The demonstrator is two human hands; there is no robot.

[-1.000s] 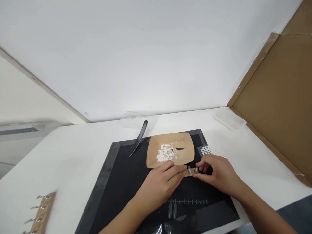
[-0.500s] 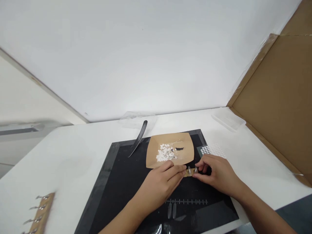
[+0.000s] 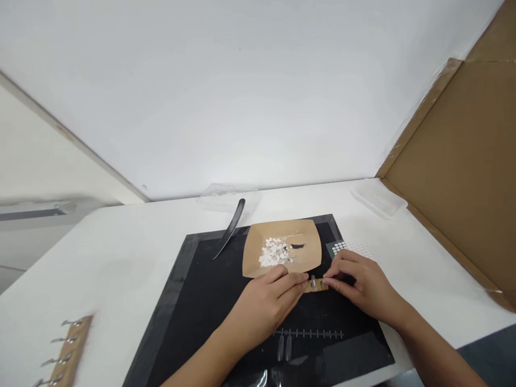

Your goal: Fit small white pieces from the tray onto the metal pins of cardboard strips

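Observation:
My left hand is closed over the left end of a short wooden strip, pressing it near the mat. A clear false nail tip stands on that strip just beyond my left fingertips. At the strip's right end, the thumb and forefinger of my right hand are pinched together; whatever is between them is hidden. Below the hands lies a clear sprue with two false nail tips still attached. Beside my right hand is a sheet of white round stickers.
A brown paper tray behind my hands holds white bits. A dark curved tool lies across the edge of the black mat. Clear plastic, a clear lid and a wooden strip with metal clips lie around.
My right thumb and forefinger have closed together over the strip's right end, where a second clear nail tip showed before. My left hand has stayed in place.

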